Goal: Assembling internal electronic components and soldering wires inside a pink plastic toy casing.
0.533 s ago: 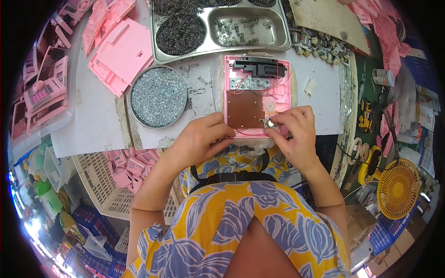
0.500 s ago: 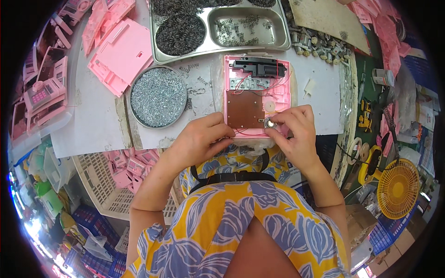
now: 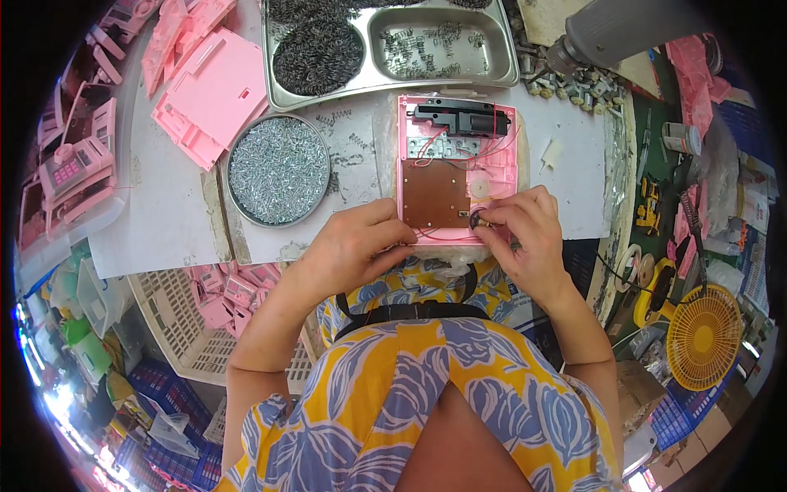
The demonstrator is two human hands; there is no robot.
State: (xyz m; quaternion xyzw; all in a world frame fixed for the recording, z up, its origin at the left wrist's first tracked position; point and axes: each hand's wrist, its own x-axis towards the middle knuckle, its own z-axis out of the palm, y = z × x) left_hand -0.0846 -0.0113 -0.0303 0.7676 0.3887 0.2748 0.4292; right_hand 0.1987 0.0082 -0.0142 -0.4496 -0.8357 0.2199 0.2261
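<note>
The left hand [image 3: 357, 246] rests on the near-left corner of the pink case [image 3: 456, 168], fingers curled loosely with the tips touching the case's near edge beside the brown board [image 3: 435, 193]. It steadies the case rather than wrapping around anything.

The right hand [image 3: 525, 234] sits at the near-right corner of the case. Its thumb and first fingers are pinched close together on a small round metal part [image 3: 478, 219], which lies just right of the board and near a white gear [image 3: 479, 188]. The other fingers are curled in.

The case lies open on white paper [image 3: 164, 205] at the near edge of the table, straight in front of the person. A black module [image 3: 463, 119] sits at the case's far end, with red wires [image 3: 492, 148] running from it toward the board.

Left of the case stands a round tin of screws [image 3: 279, 170]. Far of it is a steel tray [image 3: 385, 45], one compartment filled with dark springs, another with small metal bits. Pink lids [image 3: 211, 90] are stacked at the far left. A white basket [image 3: 184, 320] with pink parts sits near left, below the table edge. A yellow fan [image 3: 703, 336] is at the near right.
</note>
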